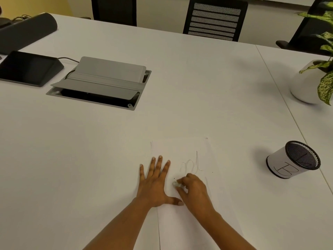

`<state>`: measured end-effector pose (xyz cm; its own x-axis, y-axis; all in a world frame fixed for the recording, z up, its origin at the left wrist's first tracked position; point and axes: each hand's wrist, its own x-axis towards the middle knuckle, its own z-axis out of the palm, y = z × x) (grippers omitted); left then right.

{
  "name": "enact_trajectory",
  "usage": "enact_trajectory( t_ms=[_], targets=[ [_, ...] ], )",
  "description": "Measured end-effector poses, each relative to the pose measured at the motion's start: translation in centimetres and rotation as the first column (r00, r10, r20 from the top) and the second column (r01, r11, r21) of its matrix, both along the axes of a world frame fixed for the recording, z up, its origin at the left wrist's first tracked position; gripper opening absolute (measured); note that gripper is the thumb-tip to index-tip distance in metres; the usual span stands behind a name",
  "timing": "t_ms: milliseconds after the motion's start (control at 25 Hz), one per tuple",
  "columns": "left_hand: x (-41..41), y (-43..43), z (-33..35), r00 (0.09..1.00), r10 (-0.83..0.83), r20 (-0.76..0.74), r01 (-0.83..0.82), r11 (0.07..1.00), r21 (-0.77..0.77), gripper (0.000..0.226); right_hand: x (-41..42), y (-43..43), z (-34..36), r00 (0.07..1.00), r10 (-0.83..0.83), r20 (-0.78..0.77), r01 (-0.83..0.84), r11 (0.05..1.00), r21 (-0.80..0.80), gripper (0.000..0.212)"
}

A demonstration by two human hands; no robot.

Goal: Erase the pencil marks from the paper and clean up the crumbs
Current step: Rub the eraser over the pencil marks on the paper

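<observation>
Two bare forearms reach in from the bottom edge over a white sheet of paper (pixel 189 222) that lies flat on the white table (pixel 90 159). The left hand (pixel 155 184) is spread flat, palm down, fingers splayed and pressed on the left part of the sheet, its thumb stretched out to the right toward the other wrist. The right hand (pixel 194 190) is curled, its fingertips pinching a small white eraser (pixel 175 184) whose end touches the paper just right of the left hand's index finger.

Just beyond the right hand, faint looping pencil marks (pixel 191 165) run across the sheet, with a thin upright stroke at their right end. A few tiny dark specks (pixel 212 172) sit on the paper near the marks; whether they are crumbs is hard to tell. Short faint lines show near the sheet's far left corner.

To the right, well apart from the paper, a mesh pen cup (pixel 292 159) wrapped in white paper with a drawn letter leans tilted, its dark opening toward the camera.

Farther off on the left are a grey cable box (pixel 100 82) with its lid raised, a dark tablet-like console (pixel 28 67), and a dark cylinder (pixel 27 31). At the far right stands a white pot with a variegated plant (pixel 306 83). Black chairs (pixel 214 20) line the far edge.
</observation>
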<state>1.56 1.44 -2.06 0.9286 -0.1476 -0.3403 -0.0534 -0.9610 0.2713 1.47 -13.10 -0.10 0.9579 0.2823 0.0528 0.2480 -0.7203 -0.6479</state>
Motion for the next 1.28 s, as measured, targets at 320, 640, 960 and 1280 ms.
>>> enact_trajectory(
  t_ms=[320,640,960,1280],
  targets=[
    [-0.1,0.1,0.1,1.000,-0.003,-0.011,0.004,1.000,0.030,0.131,7.7,-1.1,0.6,0.967,-0.252,0.026,0.253,0.966,-0.056,0.014],
    [-0.2,0.0,-0.1,1.000,0.005,0.005,-0.005,1.000,0.011,0.131,1.8,0.2,-0.2,0.999,-0.039,0.019,0.038,0.999,0.021,0.011],
    [-0.1,0.1,-0.1,1.000,0.004,0.003,-0.004,1.000,0.012,0.133,7.8,0.3,0.5,0.986,-0.166,0.026,0.168,0.984,-0.067,0.015],
    [-0.1,0.0,-0.1,1.000,0.012,0.009,-0.012,1.000,0.005,0.133,1.7,-0.1,0.1,0.999,-0.037,0.020,0.037,0.999,0.004,0.014]
  ],
)
